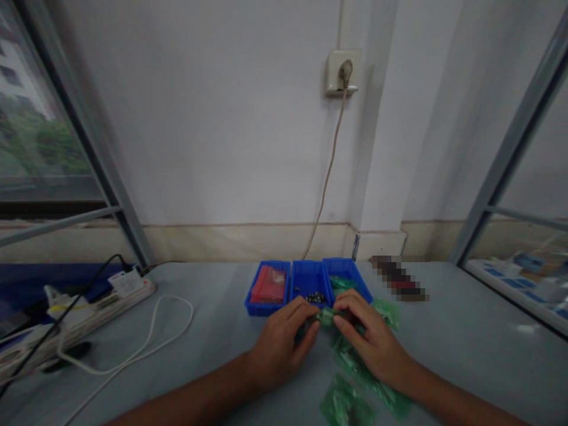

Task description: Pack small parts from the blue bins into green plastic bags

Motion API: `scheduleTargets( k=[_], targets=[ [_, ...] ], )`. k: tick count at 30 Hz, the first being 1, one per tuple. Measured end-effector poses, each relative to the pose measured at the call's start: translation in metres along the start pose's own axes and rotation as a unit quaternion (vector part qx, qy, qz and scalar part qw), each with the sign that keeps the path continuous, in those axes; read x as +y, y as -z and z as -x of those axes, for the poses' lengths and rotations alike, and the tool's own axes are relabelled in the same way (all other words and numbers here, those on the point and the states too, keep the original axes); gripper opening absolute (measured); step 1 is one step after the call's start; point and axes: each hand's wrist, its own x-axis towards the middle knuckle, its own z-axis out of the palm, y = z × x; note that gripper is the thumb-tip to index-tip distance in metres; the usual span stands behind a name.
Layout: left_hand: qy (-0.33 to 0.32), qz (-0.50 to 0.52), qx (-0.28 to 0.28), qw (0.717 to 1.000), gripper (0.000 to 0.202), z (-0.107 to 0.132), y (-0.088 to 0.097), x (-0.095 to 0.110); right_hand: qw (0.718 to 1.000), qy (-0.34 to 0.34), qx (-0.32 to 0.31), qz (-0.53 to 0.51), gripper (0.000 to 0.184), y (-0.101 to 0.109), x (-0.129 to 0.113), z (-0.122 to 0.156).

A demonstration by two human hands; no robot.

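Observation:
Between my two hands is a small green plastic bag [326, 316], pinched from both sides above the table. My left hand [284, 334] has thumb and fingers closed on its left end. On the right end, the thumb and fingertips of my right hand [370, 337] are closed too. What the bag contains is too small to tell. More green plastic bags [346, 402] lie under and in front of my right hand. Just behind my hands stand three blue bins: a left bin [266, 310] with red bags, a middle bin [309, 272] with small metal parts, and a right bin [341, 266] with green bags.
At the left lies a white power strip [106, 316] with plugs and a looping white cable [151, 343]. A blurred-out dark object [399, 281] is at the back right. A wall socket [341, 74] has a cord hanging behind the table. Metal-framed panels flank both sides.

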Motion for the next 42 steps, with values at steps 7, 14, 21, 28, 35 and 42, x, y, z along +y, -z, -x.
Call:
scheduleTargets(
  k=[7, 14, 21, 28, 35, 42],
  targets=[
    [0.003, 0.006, -0.009, 1.000, 0.016, -0.0012, 0.0017, 0.0018, 1.000, -0.005, -0.008, -0.001, 0.010, 0.0001, 0.0014, 0.0011],
    [0.004, 0.012, -0.021, 1.000, 0.015, -0.0009, 0.0016, 0.0007, 1.000, -0.008, -0.007, 0.001, 0.008, -0.0003, 0.0011, 0.0000],
    [0.002, 0.016, -0.030, 0.999, 0.016, -0.0006, 0.0008, -0.0008, 1.000, -0.005, -0.018, 0.005, 0.009, -0.0004, 0.0060, 0.0012],
    [0.005, 0.015, -0.031, 0.999, 0.015, -0.0013, 0.0010, -0.0001, 1.000, -0.008, -0.023, 0.005, 0.008, -0.0003, 0.0068, 0.0007],
    [0.004, 0.016, -0.029, 0.999, 0.015, -0.0004, 0.0012, -0.0001, 1.000, -0.013, -0.026, 0.000, 0.008, -0.0005, 0.0062, 0.0012],
    [0.011, 0.008, -0.038, 0.999, 0.015, -0.0019, 0.0016, 0.0008, 0.999, -0.017, -0.032, 0.003, 0.009, 0.0000, 0.0066, 0.0022]
  ],
)
